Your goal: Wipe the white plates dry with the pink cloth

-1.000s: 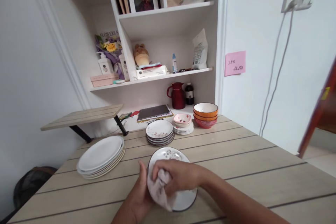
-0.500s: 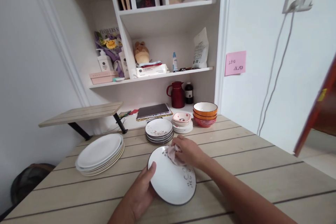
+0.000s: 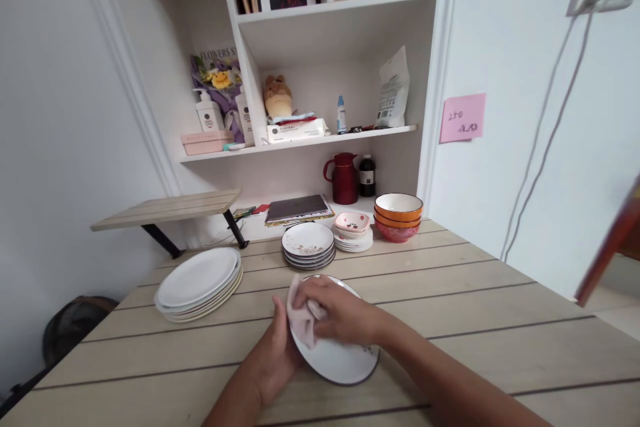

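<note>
A white plate with a dark rim and a floral pattern (image 3: pixel 343 361) is tilted above the front of the wooden table. My left hand (image 3: pixel 275 350) holds it at its left edge, thumb up beside the rim and the other fingers hidden underneath. Pressed on the plate's upper left part is a pale pink cloth (image 3: pixel 303 323), gripped in the bent fingers of my right hand (image 3: pixel 340 312). Just behind the plate stands a stack of similar patterned plates (image 3: pixel 309 240).
Large white plates (image 3: pixel 200 277) are stacked at the left, near a raised wooden stand (image 3: pixel 167 209). Small dishes (image 3: pixel 353 223) and orange bowls (image 3: pixel 399 208) stand at the back. Behind them are a laptop (image 3: pixel 297 207), a red jug (image 3: pixel 345 179) and a dark bottle (image 3: pixel 367 177).
My right hand has moved the cloth left across the plate, from its upper edge to the side by my left thumb. That thumb now points up instead of lying over the plate. The view has shifted slightly.
</note>
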The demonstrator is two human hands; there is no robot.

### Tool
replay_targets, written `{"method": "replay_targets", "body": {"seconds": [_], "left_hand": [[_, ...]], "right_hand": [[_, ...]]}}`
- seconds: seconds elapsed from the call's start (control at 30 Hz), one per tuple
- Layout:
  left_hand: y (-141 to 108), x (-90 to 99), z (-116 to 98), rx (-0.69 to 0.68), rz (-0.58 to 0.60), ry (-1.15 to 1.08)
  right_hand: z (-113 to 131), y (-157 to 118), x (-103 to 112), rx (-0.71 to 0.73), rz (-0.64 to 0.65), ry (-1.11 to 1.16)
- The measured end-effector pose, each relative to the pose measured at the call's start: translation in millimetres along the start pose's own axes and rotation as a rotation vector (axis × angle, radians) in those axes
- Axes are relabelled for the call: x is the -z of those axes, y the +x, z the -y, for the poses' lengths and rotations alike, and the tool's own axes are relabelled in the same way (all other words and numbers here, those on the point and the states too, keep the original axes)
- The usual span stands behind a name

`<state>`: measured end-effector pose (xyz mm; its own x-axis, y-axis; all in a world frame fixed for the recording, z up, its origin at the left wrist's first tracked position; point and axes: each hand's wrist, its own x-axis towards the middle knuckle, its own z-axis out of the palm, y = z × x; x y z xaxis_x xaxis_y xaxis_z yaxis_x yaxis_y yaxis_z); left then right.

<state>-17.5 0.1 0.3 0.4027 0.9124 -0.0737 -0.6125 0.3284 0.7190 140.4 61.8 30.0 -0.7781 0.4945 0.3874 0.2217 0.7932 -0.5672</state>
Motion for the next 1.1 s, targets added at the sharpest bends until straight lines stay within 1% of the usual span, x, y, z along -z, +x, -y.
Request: {"method": "replay_targets", "body": {"seconds": [0.07,0.13,0.17,0.2,0.23,0.27,0.3,0.37,0.47,0.53,0.63,0.7,0.77,0.83,0.9,0.97,1.03,1.1], "left_hand": [[0,0.7,-1,0.032,-0.017,0.005],[-1,2.2,-2,0.083,-0.048,0.023],[-2,2.9,-2,0.077,-0.067,0.032],[-2,3.5,-2,0.075,-0.085,0.044],[-3,3.9,-1,0.068,-0.102,0.055],[-3,4.4,-1,0.066,-0.118,0.066],[-4,4.8,-1,0.071,-0.131,0.077],[-5,6.0,-1,0.073,-0.15,0.096],[-5,7.7,-1,0.06,-0.159,0.117],[-5,8.3,-1,0.057,-0.158,0.12],[-5,9.4,0,0.049,-0.151,0.122],[-4,11.0,1,0.04,-0.149,0.127],[-3,13.1,2,0.033,-0.142,0.126],[-1,14.9,4,0.023,-0.118,0.111],[1,15.4,4,0.025,-0.078,0.086],[1,14.1,3,0.028,-0.038,0.061],[0,11.0,1,0.049,-0.034,0.048],[-2,7.2,-1,0.084,-0.069,0.052]], "right_hand": [[4,-3,9,0.094,0.187,0.033],[7,-7,18,0.137,0.38,0.056],[7,-10,22,0.115,0.457,0.039],[7,-13,27,0.06,0.506,-0.01],[5,-16,31,-0.022,0.524,-0.085],[2,-19,36,-0.118,0.509,-0.175],[-2,-22,40,-0.209,0.464,-0.259],[-12,-25,46,-0.338,0.317,-0.358],[-26,-23,45,-0.416,0.055,-0.366],[-31,-19,38,-0.447,-0.07,-0.367],[-29,-9,19,-0.463,-0.173,-0.365],[-24,-3,6,-0.436,-0.235,-0.329],[-19,0,-6,-0.348,-0.293,-0.246],[-14,2,-13,-0.231,-0.313,-0.158],[-10,2,-13,-0.139,-0.249,-0.099],[-5,2,-8,-0.056,-0.118,-0.05],[1,0,2,0.052,0.053,0.013],[6,-3,12,0.16,0.269,0.089]]}}
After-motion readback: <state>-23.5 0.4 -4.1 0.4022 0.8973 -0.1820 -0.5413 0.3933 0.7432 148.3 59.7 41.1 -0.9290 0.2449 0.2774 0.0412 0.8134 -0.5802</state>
